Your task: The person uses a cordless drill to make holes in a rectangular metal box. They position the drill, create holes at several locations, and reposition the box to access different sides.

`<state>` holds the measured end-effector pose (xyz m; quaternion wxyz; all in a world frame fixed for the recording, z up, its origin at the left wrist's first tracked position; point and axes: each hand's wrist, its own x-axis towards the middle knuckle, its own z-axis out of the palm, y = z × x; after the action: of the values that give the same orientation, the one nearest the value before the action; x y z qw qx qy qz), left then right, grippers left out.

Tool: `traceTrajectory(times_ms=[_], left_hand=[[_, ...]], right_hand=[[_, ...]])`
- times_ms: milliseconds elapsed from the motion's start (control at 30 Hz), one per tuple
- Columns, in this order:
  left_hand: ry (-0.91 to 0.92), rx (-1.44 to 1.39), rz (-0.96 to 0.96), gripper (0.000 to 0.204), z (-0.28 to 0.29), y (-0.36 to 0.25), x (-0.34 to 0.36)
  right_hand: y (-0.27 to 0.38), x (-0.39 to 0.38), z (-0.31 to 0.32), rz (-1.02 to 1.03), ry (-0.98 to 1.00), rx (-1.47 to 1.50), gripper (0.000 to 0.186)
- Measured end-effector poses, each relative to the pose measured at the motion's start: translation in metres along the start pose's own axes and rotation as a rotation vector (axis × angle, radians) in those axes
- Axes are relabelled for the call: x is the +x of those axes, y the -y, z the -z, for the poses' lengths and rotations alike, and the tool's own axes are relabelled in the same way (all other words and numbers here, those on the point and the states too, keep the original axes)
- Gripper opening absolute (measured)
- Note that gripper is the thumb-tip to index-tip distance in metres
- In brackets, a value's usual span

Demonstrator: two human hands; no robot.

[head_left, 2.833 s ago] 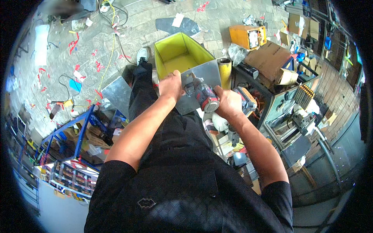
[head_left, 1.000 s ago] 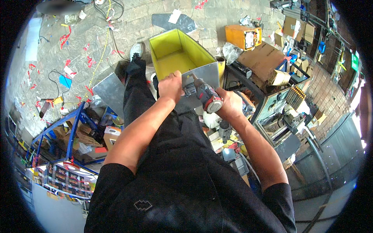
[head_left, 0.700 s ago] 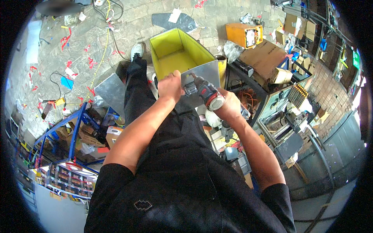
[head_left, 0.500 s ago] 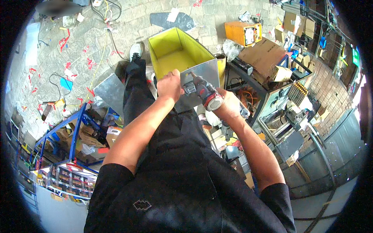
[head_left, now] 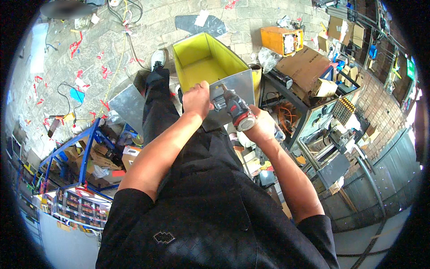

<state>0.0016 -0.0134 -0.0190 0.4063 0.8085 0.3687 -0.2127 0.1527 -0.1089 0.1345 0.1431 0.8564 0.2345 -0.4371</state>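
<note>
My left hand (head_left: pixel 197 101) is closed over the near edge of an open metal box (head_left: pixel 237 85) with a yellow inside (head_left: pixel 199 69). Beside that hand's thumb, a small metal fitting (head_left: pixel 218 103) lies against the bare metal front panel. My right hand (head_left: pixel 262 123) grips a grey and red power drill (head_left: pixel 239 112), its nose pointed at the panel just above the fitting. Whether the bit touches the metal I cannot tell. Behind the box's right corner stands a yellow cylinder (head_left: pixel 256 78).
A dark metal frame (head_left: pixel 304 116) bearing cardboard (head_left: pixel 300 67) is at right, with an orange case (head_left: pixel 275 40) behind. A blue rack (head_left: pixel 87 157) stands lower left, near a loose metal sheet (head_left: pixel 125 105). Cables (head_left: pixel 130 33) and red scraps lie on the floor (head_left: pixel 62 62).
Since the oldest frame the view has shifted slightly, with box and floor appearing a little up and left. My right hand and drill have tilted slightly; both grips are unchanged.
</note>
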Motion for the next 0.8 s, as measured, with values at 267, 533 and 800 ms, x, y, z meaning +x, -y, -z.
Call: traceTrajectory(times_ms=[267, 533, 800], left_hand=[[-0.01, 0.003, -0.01, 0.065, 0.001, -0.001, -0.002], [0.068, -0.024, 0.033, 0.067, 0.005, -0.003, 0.002], [-0.068, -0.006, -0.012, 0.064, -0.004, -0.001, -0.003]], right_hand=[[-0.003, 0.001, 0.0, 0.028, -0.021, -0.012, 0.036], [0.0, 0.001, -0.001, 0.018, -0.009, -0.047, 0.039], [0.0, -0.002, -0.007, -0.02, -0.027, 0.056, 0.036]])
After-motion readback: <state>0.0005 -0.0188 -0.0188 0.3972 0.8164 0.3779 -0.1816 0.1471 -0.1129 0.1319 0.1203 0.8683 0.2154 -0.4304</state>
